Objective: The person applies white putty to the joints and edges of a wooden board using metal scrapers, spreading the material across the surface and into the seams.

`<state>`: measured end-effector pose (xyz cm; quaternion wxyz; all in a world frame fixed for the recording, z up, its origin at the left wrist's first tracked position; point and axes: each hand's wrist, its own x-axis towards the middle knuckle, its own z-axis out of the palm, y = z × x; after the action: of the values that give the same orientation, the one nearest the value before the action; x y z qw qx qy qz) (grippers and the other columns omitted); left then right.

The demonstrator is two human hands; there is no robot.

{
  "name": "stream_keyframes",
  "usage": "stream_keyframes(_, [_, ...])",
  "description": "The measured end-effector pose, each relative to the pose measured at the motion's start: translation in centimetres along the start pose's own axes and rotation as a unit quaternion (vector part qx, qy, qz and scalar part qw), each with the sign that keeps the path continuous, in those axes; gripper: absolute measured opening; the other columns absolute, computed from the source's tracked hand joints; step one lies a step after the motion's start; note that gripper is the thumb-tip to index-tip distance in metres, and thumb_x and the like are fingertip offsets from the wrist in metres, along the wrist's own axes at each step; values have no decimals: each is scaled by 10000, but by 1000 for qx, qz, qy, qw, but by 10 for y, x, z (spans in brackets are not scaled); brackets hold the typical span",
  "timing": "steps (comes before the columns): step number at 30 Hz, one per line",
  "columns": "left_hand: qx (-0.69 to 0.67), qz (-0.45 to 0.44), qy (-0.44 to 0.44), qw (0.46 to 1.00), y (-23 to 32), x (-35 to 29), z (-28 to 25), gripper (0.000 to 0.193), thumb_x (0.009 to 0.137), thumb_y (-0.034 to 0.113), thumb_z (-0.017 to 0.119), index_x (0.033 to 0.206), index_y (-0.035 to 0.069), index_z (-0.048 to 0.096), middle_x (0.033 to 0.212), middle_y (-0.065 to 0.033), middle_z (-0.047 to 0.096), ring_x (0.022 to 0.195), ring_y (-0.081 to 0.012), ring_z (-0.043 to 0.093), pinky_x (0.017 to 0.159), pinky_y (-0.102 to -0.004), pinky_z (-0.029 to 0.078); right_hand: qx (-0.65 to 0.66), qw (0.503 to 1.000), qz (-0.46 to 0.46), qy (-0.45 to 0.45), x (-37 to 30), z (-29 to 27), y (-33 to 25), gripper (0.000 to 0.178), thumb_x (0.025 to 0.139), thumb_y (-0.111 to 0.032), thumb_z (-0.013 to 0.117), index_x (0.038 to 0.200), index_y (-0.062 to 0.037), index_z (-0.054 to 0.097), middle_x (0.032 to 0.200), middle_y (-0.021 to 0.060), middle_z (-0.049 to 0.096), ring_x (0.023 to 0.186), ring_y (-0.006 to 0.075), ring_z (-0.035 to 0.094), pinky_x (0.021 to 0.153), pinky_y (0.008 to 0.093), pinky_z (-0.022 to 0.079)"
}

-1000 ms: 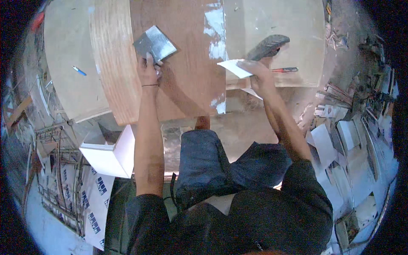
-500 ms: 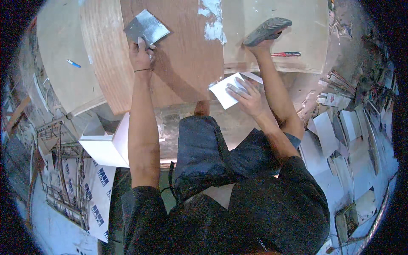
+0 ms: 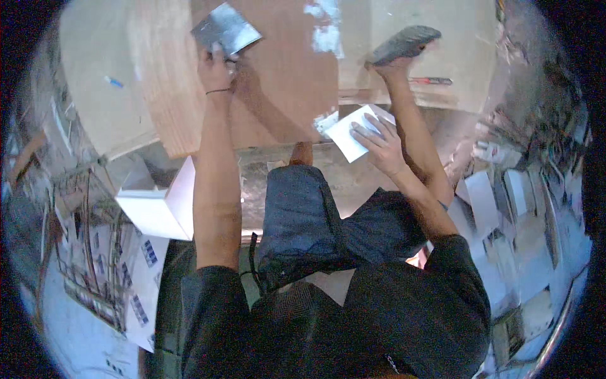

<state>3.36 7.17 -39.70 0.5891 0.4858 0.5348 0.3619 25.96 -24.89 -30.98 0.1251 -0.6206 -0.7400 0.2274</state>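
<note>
Head view: the left hand (image 3: 216, 69) grips a grey plate (image 3: 231, 29) just ahead; the right hand (image 3: 384, 145) grasps a white sheet (image 3: 349, 135) at its left, beside the wooden board (image 3: 278, 76); I'd keep that sheet level.

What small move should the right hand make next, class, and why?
Perhaps a light pass with the white card along the near-right corner of the brown panel: the right hand holds the card there, beside an uneven white patch.
</note>
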Motion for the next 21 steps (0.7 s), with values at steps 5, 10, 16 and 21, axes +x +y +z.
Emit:
stream_keyframes(5, [450,61,29,890,-45,12,-37,462,825,466,502,1081,82,525,843,-138,606,752,-262,585,720,-386,460,-12,999,42,-3,60,13,-34,470,616,-64,603,1079,-148,592,1187,-17,545,1165,262,445,950,458,359])
stream_keyframes(10, [57,-79,50,994,1,-8,30,254,885,241,496,826,-6,516,617,-78,561,479,-129,541,441,-288,423,-74,993,-3,-93,16,5,-11,450,660,-80,559,1106,-141,568,1180,3,543,1161,254,437,945,455,350])
stream_keyframes(16, [30,-6,72,997,12,-19,3,219,886,215,489,813,13,532,600,-85,568,469,-134,547,447,-275,423,11,986,-4,-164,-40,22,-11,353,685,-23,512,985,-158,642,1056,128,591,1081,301,501,923,418,377])
stream_keyframes(21, [91,-63,67,992,5,-19,29,202,872,216,501,851,18,539,695,-117,597,541,-176,577,521,-322,446,211,950,227,43,-46,11,10,347,721,-39,537,1059,-61,611,1018,149,608,968,304,567,843,381,436])
